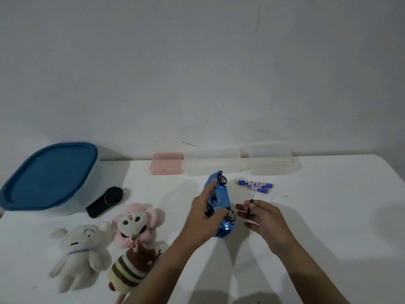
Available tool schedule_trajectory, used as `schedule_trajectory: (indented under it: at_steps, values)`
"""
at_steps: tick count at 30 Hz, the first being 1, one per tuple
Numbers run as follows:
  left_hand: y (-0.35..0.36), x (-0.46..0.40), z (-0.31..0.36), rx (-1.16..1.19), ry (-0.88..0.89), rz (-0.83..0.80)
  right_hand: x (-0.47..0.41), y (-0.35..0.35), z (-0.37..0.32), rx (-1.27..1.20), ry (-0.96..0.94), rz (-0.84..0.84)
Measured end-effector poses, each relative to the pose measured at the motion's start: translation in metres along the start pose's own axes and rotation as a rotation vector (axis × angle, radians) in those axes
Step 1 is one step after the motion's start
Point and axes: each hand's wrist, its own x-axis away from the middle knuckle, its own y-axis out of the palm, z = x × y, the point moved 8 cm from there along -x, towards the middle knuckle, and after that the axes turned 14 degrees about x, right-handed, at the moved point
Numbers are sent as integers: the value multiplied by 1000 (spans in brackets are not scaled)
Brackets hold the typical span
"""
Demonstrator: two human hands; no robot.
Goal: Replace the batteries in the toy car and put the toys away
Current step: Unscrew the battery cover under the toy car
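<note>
A shiny blue toy car (221, 199) lies tipped on its side on the white table (317, 227), wheels facing right. My left hand (200, 220) grips it, thumb near the rear wheel and index finger stretched along its body. My right hand (260, 218) pinches a thin dark screwdriver (251, 205) just right of the car. Several blue batteries (255, 185) lie beyond it. A white plush (81, 253), a pink plush (134, 224) and a striped bee plush (131, 266) lie at the left.
A large tub with a blue lid (48, 176) stands at the back left, a black remote (105, 201) beside it. A pink box (167, 163) and two clear plastic containers (270, 160) line the wall edge.
</note>
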Motion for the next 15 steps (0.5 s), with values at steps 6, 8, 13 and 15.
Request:
schedule_trajectory:
  at_steps: [6, 8, 13, 15]
  values:
    - [-4, 1, 17, 168, 16, -29, 3, 29, -14, -48, 21, -204]
    - [-4, 1, 19, 169, 37, -42, 5, 37, -20, -76, 11, -249]
    - [-16, -3, 26, 179, 102, -37, 7, 37, -37, -94, -81, -137]
    - [-22, -6, 29, 154, 139, -10, 8, 34, -45, -67, -138, -78]
